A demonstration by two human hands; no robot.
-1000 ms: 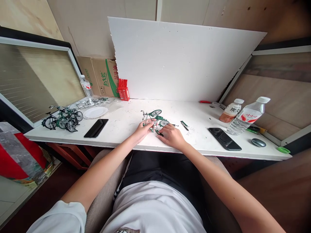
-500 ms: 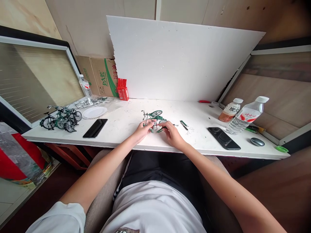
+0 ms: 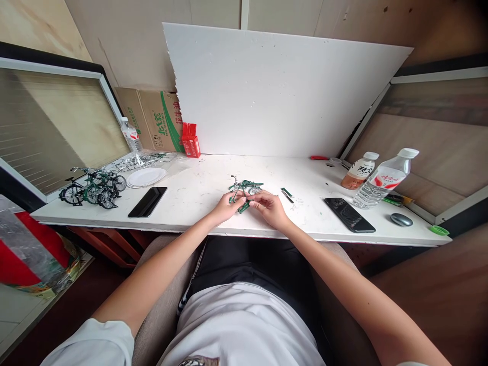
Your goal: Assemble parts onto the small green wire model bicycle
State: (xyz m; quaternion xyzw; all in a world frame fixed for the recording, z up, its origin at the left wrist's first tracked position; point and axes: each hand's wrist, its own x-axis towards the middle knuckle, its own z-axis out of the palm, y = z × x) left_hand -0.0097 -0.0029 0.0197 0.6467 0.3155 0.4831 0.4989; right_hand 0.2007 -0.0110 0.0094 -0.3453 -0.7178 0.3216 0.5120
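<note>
Just above the front part of the table, a small green model bicycle (image 3: 235, 195) is between my two hands. My left hand (image 3: 225, 209) is closed on its left part, thumb and fingers pinching the frame beneath the thin upright handlebar. From the right, my right hand (image 3: 272, 209) pinches the bicycle's lower part with thumb and fingertips, and the fingers hide what exactly lies there. Green parts and a spoked wheel (image 3: 253, 190) show just behind the fingertips. A small green strip and a dark thin piece (image 3: 287, 195) lie on the table right of my right hand.
Several model bicycles (image 3: 93, 188) stand clustered at the left, near a phone (image 3: 148, 202) and white plates (image 3: 146, 177). Part frames (image 3: 143, 160) and a red box (image 3: 191, 140) lie farther back. Rightward are another phone (image 3: 348, 215), bottles (image 3: 387, 178) and a mouse (image 3: 401, 219).
The model bicycle has turned and tilted in my hands, its handlebar shifting right and more upright. My right hand has changed its hold, with thumb and fingers closer to the left hand.
</note>
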